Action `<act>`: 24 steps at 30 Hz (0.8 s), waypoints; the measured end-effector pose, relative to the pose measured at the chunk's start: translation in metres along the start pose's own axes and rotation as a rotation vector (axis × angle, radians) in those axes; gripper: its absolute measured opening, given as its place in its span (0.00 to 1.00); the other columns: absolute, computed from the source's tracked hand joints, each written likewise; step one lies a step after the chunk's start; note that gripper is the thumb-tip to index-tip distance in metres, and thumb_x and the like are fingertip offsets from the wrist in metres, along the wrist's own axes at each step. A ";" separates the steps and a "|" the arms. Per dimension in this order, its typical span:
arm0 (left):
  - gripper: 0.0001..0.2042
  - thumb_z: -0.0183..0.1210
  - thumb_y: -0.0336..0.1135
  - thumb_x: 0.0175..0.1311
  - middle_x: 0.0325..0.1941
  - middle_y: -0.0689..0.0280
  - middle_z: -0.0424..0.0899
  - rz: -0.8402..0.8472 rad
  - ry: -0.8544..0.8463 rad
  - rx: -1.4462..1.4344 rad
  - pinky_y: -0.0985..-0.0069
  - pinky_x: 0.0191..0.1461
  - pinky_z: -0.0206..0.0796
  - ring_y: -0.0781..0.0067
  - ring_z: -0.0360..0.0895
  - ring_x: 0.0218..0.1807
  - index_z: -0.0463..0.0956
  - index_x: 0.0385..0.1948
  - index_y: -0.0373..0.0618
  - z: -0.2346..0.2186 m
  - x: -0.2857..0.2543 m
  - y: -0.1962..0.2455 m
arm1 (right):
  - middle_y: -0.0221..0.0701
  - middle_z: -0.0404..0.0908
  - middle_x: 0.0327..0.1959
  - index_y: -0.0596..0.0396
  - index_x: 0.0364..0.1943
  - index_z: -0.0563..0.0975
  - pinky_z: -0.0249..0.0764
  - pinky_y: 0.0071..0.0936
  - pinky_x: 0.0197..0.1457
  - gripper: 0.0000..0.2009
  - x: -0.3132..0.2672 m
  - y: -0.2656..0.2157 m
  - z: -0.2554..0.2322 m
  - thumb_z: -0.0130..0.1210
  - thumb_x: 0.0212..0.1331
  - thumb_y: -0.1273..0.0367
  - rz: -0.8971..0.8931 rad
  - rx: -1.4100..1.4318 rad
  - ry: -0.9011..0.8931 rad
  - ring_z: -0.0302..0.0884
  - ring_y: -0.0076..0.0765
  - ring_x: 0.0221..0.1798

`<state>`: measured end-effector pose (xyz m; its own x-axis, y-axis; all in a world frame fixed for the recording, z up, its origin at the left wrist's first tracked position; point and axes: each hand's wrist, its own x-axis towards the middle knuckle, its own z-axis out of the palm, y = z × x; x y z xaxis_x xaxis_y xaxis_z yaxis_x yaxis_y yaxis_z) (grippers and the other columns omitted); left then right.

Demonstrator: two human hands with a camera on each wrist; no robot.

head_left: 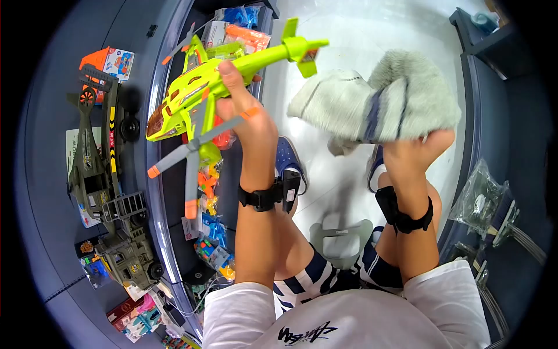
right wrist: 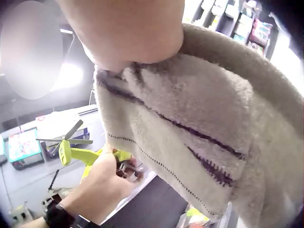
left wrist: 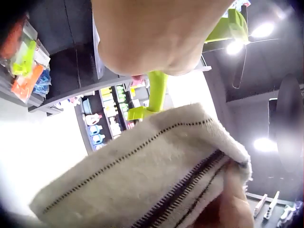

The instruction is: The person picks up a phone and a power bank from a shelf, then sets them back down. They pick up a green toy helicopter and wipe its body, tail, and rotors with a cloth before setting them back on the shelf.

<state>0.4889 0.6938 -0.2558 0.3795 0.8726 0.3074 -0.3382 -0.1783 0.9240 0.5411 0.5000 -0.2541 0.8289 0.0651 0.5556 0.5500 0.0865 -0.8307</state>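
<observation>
My left hand point(head_left: 250, 113) grips a lime green toy helicopter point(head_left: 197, 84) by its body, its thumb up beside the tail boom; the grey, orange-tipped rotor hangs over the wrist. To the right, my right hand point(head_left: 415, 154) holds a bunched pale grey cloth point(head_left: 349, 104) with dark stripes, fingers mostly hidden by it. A gap separates cloth and helicopter in the head view. In the left wrist view the cloth point(left wrist: 128, 166) spreads below the left hand point(left wrist: 156, 38). The right wrist view shows the cloth point(right wrist: 190, 114) beside the left hand point(right wrist: 97, 187) on the helicopter point(right wrist: 80, 156).
A dark shelf at left carries an olive toy helicopter point(head_left: 87, 157), an olive toy truck point(head_left: 125, 250) and boxed toys. Packaged toys point(head_left: 215, 232) fill a lower shelf. A small green stool point(head_left: 340, 241) stands on the floor between the legs. Bagged items point(head_left: 479, 200) hang at right.
</observation>
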 end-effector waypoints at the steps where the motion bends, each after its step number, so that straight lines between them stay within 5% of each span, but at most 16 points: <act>1: 0.24 0.51 0.54 0.76 0.40 0.63 0.81 0.003 -0.009 -0.022 0.71 0.48 0.71 0.75 0.76 0.39 0.74 0.45 0.36 -0.002 0.003 -0.001 | 0.37 0.85 0.45 0.64 0.44 0.81 0.76 0.32 0.54 0.13 -0.003 -0.001 -0.001 0.65 0.53 0.76 -0.114 0.037 -0.050 0.83 0.34 0.45; 3: 0.25 0.48 0.55 0.78 0.40 0.63 0.81 -0.045 -0.022 -0.130 0.72 0.50 0.69 0.75 0.76 0.39 0.75 0.43 0.36 0.001 0.005 -0.002 | 0.37 0.85 0.46 0.65 0.48 0.80 0.76 0.33 0.56 0.18 -0.010 -0.007 0.007 0.68 0.53 0.74 -0.154 0.037 -0.083 0.83 0.38 0.47; 6: 0.26 0.44 0.55 0.79 0.40 0.63 0.81 -0.080 -0.114 -0.250 0.74 0.52 0.67 0.75 0.76 0.41 0.76 0.41 0.36 0.007 -0.001 -0.004 | 0.39 0.86 0.43 0.65 0.51 0.79 0.75 0.34 0.56 0.18 -0.009 -0.024 0.012 0.64 0.55 0.74 0.137 -0.007 -0.294 0.83 0.40 0.48; 7: 0.26 0.43 0.54 0.80 0.41 0.63 0.81 -0.064 -0.188 -0.258 0.75 0.52 0.66 0.75 0.76 0.42 0.77 0.41 0.36 0.008 -0.004 -0.005 | 0.39 0.86 0.41 0.66 0.50 0.79 0.78 0.34 0.54 0.15 -0.011 -0.015 0.017 0.60 0.59 0.75 0.223 0.066 -0.181 0.84 0.37 0.46; 9: 0.22 0.47 0.51 0.79 0.46 0.64 0.81 -0.042 -0.314 -0.166 0.74 0.59 0.66 0.76 0.76 0.50 0.71 0.53 0.37 0.008 -0.014 -0.005 | 0.39 0.86 0.43 0.66 0.50 0.78 0.80 0.34 0.53 0.13 -0.010 -0.021 0.020 0.56 0.63 0.74 0.915 0.590 0.027 0.85 0.34 0.46; 16: 0.20 0.55 0.47 0.76 0.52 0.65 0.78 -0.140 -0.502 -0.125 0.72 0.64 0.65 0.74 0.74 0.54 0.72 0.56 0.39 0.012 -0.017 -0.009 | 0.39 0.84 0.50 0.65 0.52 0.75 0.82 0.34 0.54 0.13 -0.002 -0.011 0.022 0.50 0.65 0.77 0.950 0.983 0.065 0.85 0.35 0.48; 20: 0.20 0.55 0.47 0.76 0.54 0.64 0.78 -0.072 -0.500 -0.219 0.71 0.65 0.64 0.75 0.74 0.56 0.71 0.57 0.39 0.017 -0.015 -0.005 | 0.37 0.84 0.49 0.65 0.52 0.77 0.81 0.33 0.55 0.14 -0.006 -0.006 0.028 0.51 0.62 0.81 0.882 0.960 0.083 0.84 0.33 0.49; 22: 0.21 0.53 0.48 0.77 0.55 0.63 0.78 -0.246 -0.443 -0.392 0.70 0.67 0.63 0.74 0.74 0.58 0.71 0.58 0.39 0.016 -0.016 0.001 | 0.33 0.85 0.46 0.64 0.50 0.78 0.79 0.30 0.53 0.15 -0.008 -0.011 0.032 0.54 0.58 0.84 0.699 0.757 0.061 0.83 0.29 0.47; 24: 0.21 0.52 0.48 0.77 0.56 0.62 0.78 -0.230 -0.431 -0.403 0.70 0.67 0.62 0.73 0.73 0.59 0.70 0.58 0.39 0.013 -0.014 0.002 | 0.32 0.85 0.44 0.64 0.48 0.79 0.79 0.28 0.52 0.15 -0.006 -0.017 0.031 0.55 0.56 0.84 0.653 0.678 0.001 0.83 0.27 0.45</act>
<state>0.4943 0.6754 -0.2551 0.7653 0.5920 0.2527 -0.4728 0.2507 0.8447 0.5230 0.5291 -0.2421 0.9524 0.3047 -0.0132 -0.2006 0.5935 -0.7794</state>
